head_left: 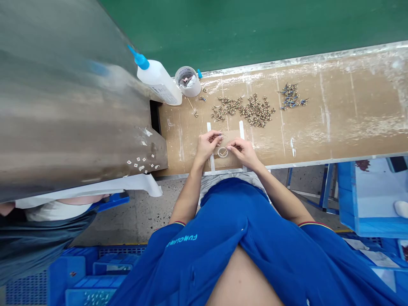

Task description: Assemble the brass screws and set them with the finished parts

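My left hand (208,146) is pinched closed just above the cardboard work surface. A tiny part with a hint of blue shows at its fingertips, too small to name surely. My right hand (245,152) is closed in a pinch at the rim of a small round clear dish (222,152); what its fingertips hold, if anything, I cannot make out. Thin gold-coloured bits lie in the dish. Beyond my hands spreads a pile of small brass-coloured metal parts (256,111). A smaller heap of similar parts with blue pieces (291,97) lies to its right.
At the back left stand a white bottle with a blue nozzle (161,83) and a white cup (188,81) with scraps inside. A metal panel (79,106) borders the left side. White tape strips (241,129) flank my hands. Blue crates (347,199) stand at the lower right.
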### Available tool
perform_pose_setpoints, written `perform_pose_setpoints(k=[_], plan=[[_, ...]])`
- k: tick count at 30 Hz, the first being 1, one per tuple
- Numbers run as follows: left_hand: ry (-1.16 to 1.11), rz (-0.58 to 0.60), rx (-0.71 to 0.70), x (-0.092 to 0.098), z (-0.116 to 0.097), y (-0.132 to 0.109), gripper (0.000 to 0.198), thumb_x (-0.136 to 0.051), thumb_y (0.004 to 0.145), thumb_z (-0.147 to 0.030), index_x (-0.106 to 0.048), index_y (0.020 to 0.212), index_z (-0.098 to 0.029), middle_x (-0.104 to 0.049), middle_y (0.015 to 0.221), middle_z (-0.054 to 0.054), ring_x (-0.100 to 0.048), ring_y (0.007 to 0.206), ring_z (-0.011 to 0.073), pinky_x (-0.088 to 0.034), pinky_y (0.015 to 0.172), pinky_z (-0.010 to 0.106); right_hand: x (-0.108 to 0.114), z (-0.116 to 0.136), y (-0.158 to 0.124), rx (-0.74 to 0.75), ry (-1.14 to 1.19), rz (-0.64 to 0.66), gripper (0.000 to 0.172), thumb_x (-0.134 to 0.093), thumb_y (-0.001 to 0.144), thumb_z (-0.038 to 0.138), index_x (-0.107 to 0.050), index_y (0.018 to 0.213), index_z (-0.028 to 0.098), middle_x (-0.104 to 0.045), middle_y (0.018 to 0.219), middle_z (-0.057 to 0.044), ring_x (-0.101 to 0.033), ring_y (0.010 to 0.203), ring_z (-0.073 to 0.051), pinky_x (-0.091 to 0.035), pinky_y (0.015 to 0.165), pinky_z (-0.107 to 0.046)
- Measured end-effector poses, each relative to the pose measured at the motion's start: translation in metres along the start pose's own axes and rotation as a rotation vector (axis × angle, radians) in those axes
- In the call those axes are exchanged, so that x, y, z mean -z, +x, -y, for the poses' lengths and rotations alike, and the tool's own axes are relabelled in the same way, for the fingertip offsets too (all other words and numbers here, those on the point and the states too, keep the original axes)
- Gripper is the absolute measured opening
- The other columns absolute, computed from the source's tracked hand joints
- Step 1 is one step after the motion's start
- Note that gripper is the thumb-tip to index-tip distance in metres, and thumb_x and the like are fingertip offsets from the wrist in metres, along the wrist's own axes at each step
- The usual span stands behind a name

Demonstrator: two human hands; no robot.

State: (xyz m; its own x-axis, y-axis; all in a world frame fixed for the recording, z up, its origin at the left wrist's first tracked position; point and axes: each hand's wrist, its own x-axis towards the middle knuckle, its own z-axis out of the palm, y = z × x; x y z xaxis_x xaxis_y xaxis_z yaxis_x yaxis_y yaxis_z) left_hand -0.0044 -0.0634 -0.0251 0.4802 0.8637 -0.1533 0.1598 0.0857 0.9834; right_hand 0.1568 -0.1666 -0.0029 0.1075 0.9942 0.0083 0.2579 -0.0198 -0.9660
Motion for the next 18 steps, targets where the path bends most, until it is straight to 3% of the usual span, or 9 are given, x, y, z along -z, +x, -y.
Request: perform_pose_setpoints(k=[5,9,18], plan=[[0.003,0.001,0.002,0.0,-0.001,-0.001,0.023,-0.075,0.08,-0.034,-0.076,0.093,-0.016,-0.077,0.078,0.004,-0.07,0.065,0.012,-0.059,0.063,0.022,0.004,0.003,0.006,-0.111,0.134,-0.049,0.058,-0.062,0.085,0.079,-0.068,0.079,0.021,-0.071,0.077,-0.005,-0.065,0.073,-0.019,-0.053,0.07,-0.033],[0.002,0.017,0.002,0.001,-0.001,-0.001,0.024,-0.076,0.079,-0.034,-0.077,0.095,-0.016,-0.078,0.081,0.005,-0.071,0.068,0.0125,-0.059,0.064,0.022,0.011,0.008,0.017,-0.111,0.189,-0.094,0.061,-0.064,0.082,0.083,-0.067,0.081,0.022,-0.071,0.076,-0.005,-0.066,0.071,-0.018,-0.055,0.069,-0.033],[0.017,0.028,0.0,0.001,0.003,0.0,0.019,-0.075,0.08,-0.028,-0.077,0.092,-0.014,-0.075,0.076,0.003,-0.068,0.063,0.0115,-0.058,0.064,0.023,0.02,0.02,0.039,0.055,-0.082,-0.221,0.059,-0.053,0.092,0.079,-0.067,0.082,0.022,-0.073,0.078,-0.006,-0.068,0.072,-0.019,-0.053,0.07,-0.033]])
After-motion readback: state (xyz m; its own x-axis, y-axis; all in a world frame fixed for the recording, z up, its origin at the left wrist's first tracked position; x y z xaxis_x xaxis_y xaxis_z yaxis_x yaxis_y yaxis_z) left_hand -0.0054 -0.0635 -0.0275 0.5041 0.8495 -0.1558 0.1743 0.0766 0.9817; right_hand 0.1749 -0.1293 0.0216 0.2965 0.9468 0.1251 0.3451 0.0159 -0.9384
